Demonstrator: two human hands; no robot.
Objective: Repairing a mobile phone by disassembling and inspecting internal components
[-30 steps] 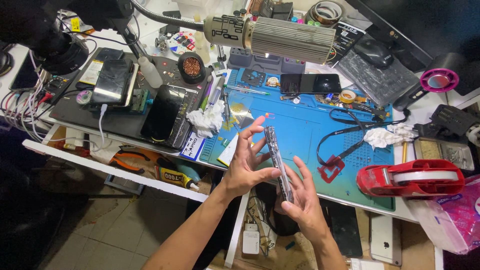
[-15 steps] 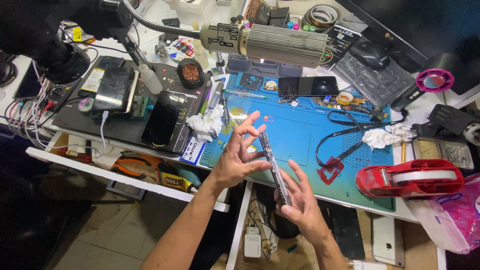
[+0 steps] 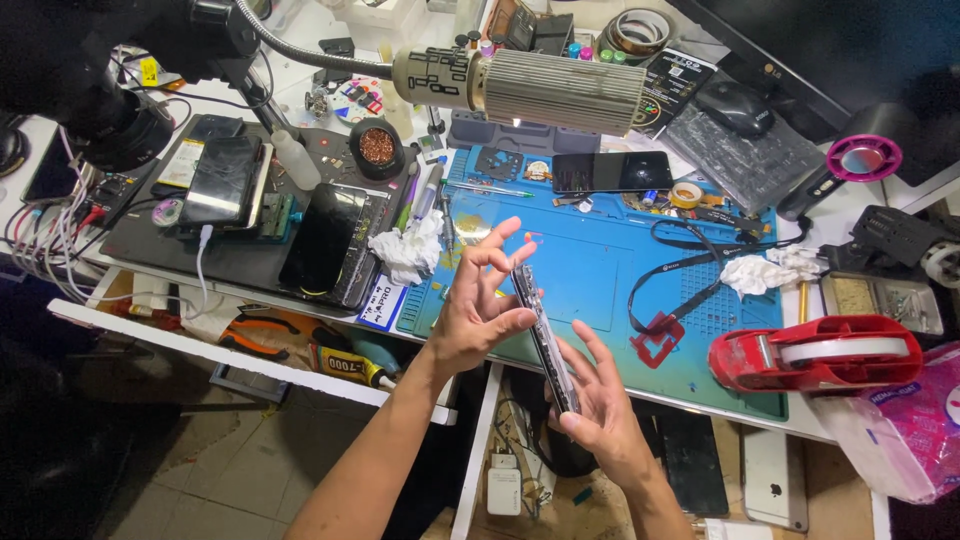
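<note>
Left hand: the left hand (image 3: pixel 478 312) pinches the upper end of a slim dark phone with a transparent case, seen edge-on (image 3: pixel 543 335); thumb and middle fingers are closed on its edge, the index finger lifted and spread.
Right hand: the right hand (image 3: pixel 600 405) cups the phone's lower end from beneath, thumb lying along its edge, fingers half curled around it.
Phone position: held tilted in the air between both hands, over the front edge of the blue silicone work mat (image 3: pixel 600 265), upper end toward the mat, lower end toward the person.
Just beyond the hands: a crumpled white tissue (image 3: pixel 408 250) lies at the mat's left edge; a black strap with a red square frame at its end (image 3: pixel 662 335) loops across the mat to the right.
Left side: a black phone lying face up on a holder (image 3: pixel 330 240) rests on a dark pad, another dark phone (image 3: pixel 220 180) beyond it.
Right side: a red tape dispenser with a white roll (image 3: pixel 815 352) sits near the table's front edge.
Far side: a ribbed grey cylindrical lamp head on a flexible arm (image 3: pixel 545 90) hangs above the mat; a black phone lying flat (image 3: pixel 610 172) sits beneath it.
Below the table: orange-handled pliers (image 3: pixel 265 335) lie on a lower shelf.
</note>
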